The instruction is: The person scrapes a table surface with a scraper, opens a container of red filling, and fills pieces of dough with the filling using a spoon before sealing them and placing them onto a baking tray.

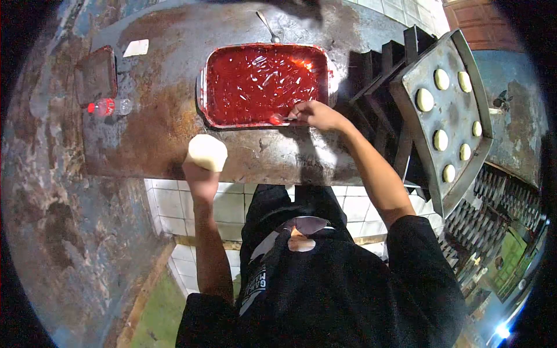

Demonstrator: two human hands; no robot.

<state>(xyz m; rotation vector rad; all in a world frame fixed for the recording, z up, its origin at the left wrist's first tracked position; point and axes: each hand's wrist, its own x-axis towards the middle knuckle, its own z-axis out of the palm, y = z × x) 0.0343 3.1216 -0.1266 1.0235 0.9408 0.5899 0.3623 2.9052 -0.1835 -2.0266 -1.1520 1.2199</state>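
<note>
A pale piece of dough (pixel 208 152) rests in my left hand (pixel 202 182), in front of the table's near edge. My left fingers are mostly hidden beneath it. At the near right rim of a rectangular tray (pixel 202 98) filled with glossy red jam (pixel 261 81), my right hand (pixel 313 115) pinches a spoon (pixel 278 119). Red jam coats the spoon's bowl, which is over the tray's near edge.
Another spoon (pixel 268 26) lies behind the jam tray. To the left are a red-capped bottle (pixel 107 107), a dark small tray (pixel 98 72) and a white card (pixel 136 48). On the right, a baking tray (pixel 455 116) holding several dough balls tops stacked dark trays (pixel 380 75).
</note>
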